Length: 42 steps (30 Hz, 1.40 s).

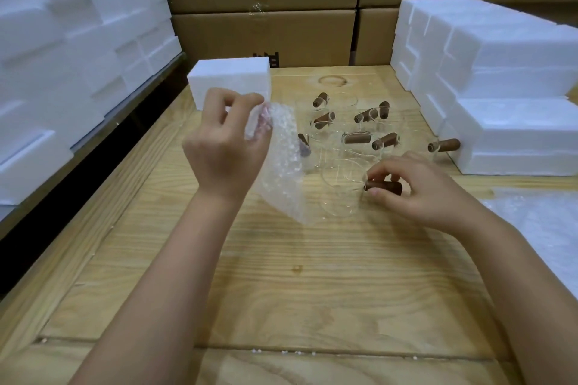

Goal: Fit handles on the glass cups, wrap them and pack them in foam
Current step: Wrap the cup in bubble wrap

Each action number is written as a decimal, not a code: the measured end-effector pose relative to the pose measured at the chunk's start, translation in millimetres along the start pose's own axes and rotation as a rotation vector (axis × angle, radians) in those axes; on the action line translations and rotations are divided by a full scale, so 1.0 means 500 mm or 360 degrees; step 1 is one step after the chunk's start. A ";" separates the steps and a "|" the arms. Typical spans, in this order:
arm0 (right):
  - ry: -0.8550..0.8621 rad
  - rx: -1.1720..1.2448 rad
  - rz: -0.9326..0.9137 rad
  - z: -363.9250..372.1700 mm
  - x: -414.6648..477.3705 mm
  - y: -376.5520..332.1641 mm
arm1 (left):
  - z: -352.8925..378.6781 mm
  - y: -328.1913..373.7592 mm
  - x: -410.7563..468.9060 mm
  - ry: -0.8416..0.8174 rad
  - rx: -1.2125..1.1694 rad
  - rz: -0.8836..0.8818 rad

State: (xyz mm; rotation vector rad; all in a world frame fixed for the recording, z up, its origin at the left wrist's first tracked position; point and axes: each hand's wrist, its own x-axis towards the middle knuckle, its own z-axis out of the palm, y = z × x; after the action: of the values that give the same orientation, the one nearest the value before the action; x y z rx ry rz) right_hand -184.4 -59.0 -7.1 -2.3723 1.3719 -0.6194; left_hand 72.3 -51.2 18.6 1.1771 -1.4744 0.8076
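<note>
My left hand (226,147) pinches the top of a clear bubble-wrap sheet (281,172) and holds it up above the wooden table (281,275). My right hand (416,187) grips the brown wooden handle (386,187) of a clear glass cup (339,191) that lies on the table just right of the sheet. Behind them stand several more glass cups with brown handles (358,137). One more handled cup (444,145) rests against the foam stack on the right.
A single white foam block (231,78) sits at the back left of the table. Stacked foam blocks (500,78) fill the right side, more foam (68,50) is piled on the left. Cardboard boxes (266,9) line the back. Flat bubble-wrap sheets (541,228) lie at the right edge.
</note>
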 end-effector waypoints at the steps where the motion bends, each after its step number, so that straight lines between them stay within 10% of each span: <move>1: -0.0015 0.0026 0.0010 0.001 0.001 0.002 | 0.002 0.000 -0.006 -0.0039 -0.0010 -0.0037; 18: -0.0042 0.2043 -0.0150 0.020 0.003 -0.087 | 0.031 0.043 -0.048 -0.0230 -0.0077 -0.0092; 32: 0.0118 0.2502 0.0208 0.059 0.017 -0.099 | 0.040 0.076 -0.056 -0.0733 -0.1112 -0.1182; 42: 0.0527 0.1914 0.0231 0.027 0.022 -0.054 | 0.034 0.056 -0.044 -0.0582 -0.1398 -0.1669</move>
State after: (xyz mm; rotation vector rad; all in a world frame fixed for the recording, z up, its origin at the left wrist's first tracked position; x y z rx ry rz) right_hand -152.9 -54.8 -3.2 -1.2219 0.8299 -1.3406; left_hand 40.0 -53.1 -3.9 1.1725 -1.0298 -0.7364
